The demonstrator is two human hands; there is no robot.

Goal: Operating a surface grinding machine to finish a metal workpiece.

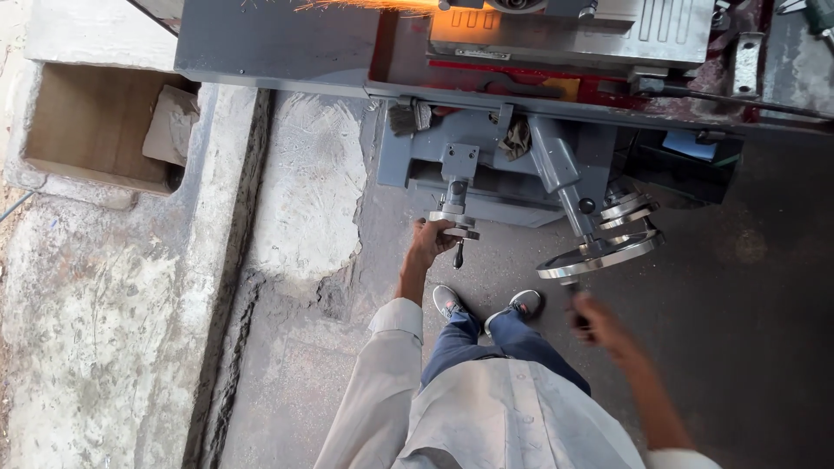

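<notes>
**Hands on both wheels of a sparking grinder**

Both hands were out on the controls of a big grey grinding machine (486,165), which stood on the floor in front of the person. Its long grey bed ran across the top of the view, with red paint showing beneath, and orange sparks (365,7) flew leftward from the top edge. That may be why the person stood back at arm's length and worked from the front.

On the machine's right side hung the large silver handwheel (599,254), tilted on its angled shaft. The right hand (595,321) was closed around the dark handle just below its rim; the hand was blurred. The left hand (430,239) was wrapped on the rim of the small handwheel (454,223), whose black knob hung down beside it.

The floor (756,347) was dark, smooth concrete under the grey shoes (486,304) and pale, rough and cracked to the left. A shallow box-shaped pit (91,126) lay well apart there.
</notes>
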